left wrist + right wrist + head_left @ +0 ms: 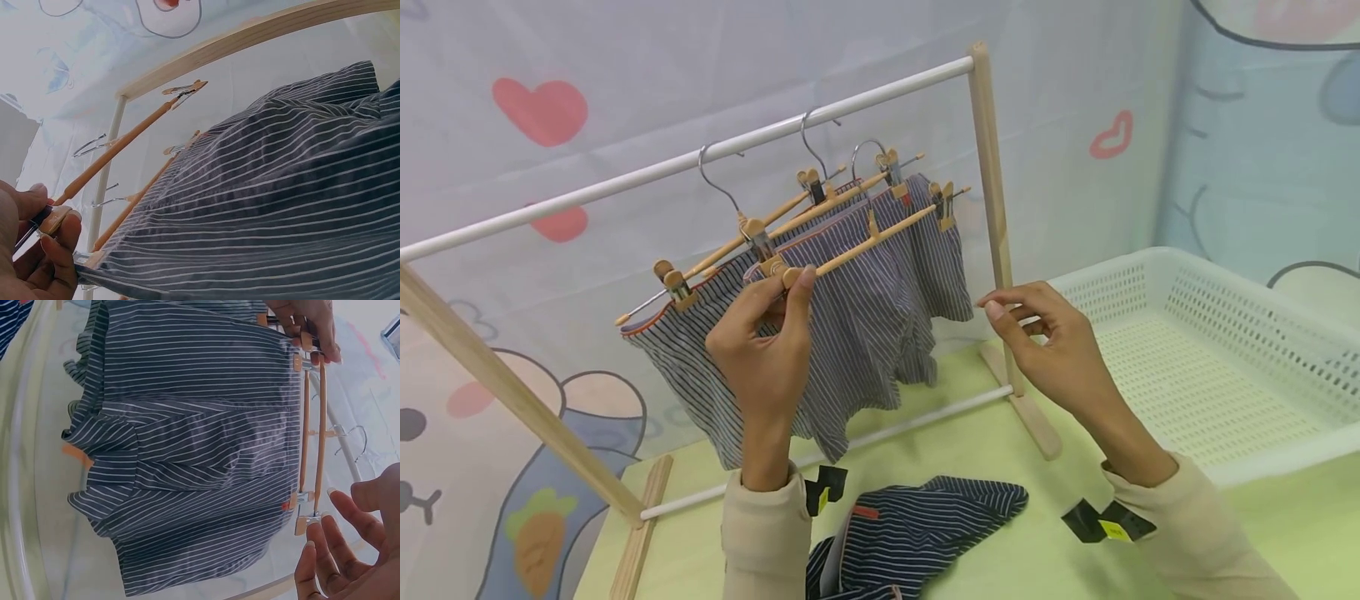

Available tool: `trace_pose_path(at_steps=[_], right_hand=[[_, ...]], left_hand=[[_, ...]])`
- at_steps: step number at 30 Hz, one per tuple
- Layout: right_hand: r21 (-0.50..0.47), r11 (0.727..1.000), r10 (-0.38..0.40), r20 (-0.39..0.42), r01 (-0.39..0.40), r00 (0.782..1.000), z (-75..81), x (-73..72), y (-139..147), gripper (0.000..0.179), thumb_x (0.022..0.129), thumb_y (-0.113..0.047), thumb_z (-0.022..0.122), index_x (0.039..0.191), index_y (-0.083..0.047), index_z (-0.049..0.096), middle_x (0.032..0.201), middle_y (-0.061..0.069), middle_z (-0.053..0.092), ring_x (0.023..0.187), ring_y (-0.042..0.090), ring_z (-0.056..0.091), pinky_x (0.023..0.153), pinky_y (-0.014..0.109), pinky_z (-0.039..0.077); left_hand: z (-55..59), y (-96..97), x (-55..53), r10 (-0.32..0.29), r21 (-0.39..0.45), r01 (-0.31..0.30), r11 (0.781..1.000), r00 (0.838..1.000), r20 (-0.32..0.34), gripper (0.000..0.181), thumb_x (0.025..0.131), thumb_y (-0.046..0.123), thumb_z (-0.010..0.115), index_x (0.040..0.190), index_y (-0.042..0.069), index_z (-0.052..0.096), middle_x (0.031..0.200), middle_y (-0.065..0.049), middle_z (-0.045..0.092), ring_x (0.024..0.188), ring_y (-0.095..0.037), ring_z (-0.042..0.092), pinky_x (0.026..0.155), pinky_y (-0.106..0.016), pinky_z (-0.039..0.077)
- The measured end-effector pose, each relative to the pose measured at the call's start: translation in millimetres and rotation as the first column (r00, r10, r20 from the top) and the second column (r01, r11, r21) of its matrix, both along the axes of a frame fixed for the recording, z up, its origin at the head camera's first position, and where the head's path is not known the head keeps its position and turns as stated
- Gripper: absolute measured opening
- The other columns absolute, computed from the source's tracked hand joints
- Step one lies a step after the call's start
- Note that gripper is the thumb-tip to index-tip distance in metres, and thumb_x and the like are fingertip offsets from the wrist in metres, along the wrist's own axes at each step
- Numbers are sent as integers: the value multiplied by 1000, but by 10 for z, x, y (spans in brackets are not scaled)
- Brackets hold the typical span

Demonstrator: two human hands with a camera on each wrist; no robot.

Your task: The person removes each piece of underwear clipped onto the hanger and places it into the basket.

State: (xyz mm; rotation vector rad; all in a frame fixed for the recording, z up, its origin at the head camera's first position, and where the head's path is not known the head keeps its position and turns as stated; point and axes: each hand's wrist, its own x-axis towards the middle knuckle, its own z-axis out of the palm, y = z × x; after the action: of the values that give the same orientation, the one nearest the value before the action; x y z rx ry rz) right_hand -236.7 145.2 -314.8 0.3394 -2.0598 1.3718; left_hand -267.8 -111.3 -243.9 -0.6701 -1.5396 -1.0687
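My left hand point(763, 350) pinches the wooden clip point(788, 275) at the near end of a wooden clip hanger point(880, 237). No cloth shows in this hanger's far clip point(306, 525). Striped shorts point(857, 317) hang just behind it from another hanger, and a second striped pair point(696, 350) hangs to the left. My right hand point(1056, 350) is held up right of the shorts, fingers loosely bent and holding nothing. In the right wrist view its fingertips lie close to the far clip.
A rack with a white rail point(617, 183) and wooden posts point(992, 167) carries the hangers. Dark striped garment point(917, 529) lies on the green tabletop point(1000, 450) below. A white perforated basket point(1217, 375) stands at the right. A printed curtain point(1060, 67) hangs behind.
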Motion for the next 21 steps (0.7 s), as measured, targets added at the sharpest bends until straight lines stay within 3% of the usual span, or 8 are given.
trace_pose_path(at_steps=[10, 21], right_hand=[[1, 1000, -7, 10, 7, 1000, -6, 4, -3, 25, 102, -28, 57, 118, -14, 71, 113, -3, 63, 95, -2, 58, 80, 14, 45], [-2, 1000, -9, -10, 9, 1000, -4, 0, -14, 23, 102, -27, 56, 115, -16, 73, 110, -5, 63, 94, -2, 58, 78, 15, 46]], left_hand=[[132, 91, -41, 38, 6, -38, 999, 999, 15, 20, 91, 18, 73, 93, -1, 79, 84, -15, 76, 59, -13, 60, 59, -10, 49], [223, 169, -67, 84, 37, -85, 996, 996, 36, 24, 92, 20, 73, 95, -3, 78, 75, -18, 71, 57, -18, 56, 57, -10, 43]])
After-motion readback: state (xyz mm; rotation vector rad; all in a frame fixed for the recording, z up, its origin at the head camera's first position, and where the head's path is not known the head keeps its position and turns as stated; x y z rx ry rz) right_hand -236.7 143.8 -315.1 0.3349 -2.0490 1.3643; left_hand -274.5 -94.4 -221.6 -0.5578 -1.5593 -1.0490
